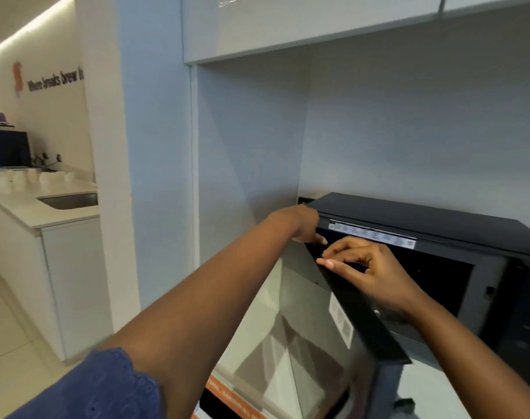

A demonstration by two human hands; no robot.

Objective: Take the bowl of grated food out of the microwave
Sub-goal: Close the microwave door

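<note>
A black microwave (438, 219) stands in a white wall niche at the right. Its door (363, 316) is swung out towards me, hinged on the left, and the glass front reflects the room. My right hand (369, 273) has its fingers curled over the door's top edge. My left hand (303, 225) reaches across and holds the microwave's top left corner, fingertips by the hinge end of the door. The dark cavity (432, 282) is open behind my right hand. Something pale and glassy shows low inside by my wrist. I cannot make out the bowl of grated food.
An upper cabinet (303, 28) hangs over the niche. At the far left is a white counter (61, 216) with a sink (70, 201), several white cups (25, 178) and a dark appliance (7, 148). An orange-edged item (227, 397) sits below the door.
</note>
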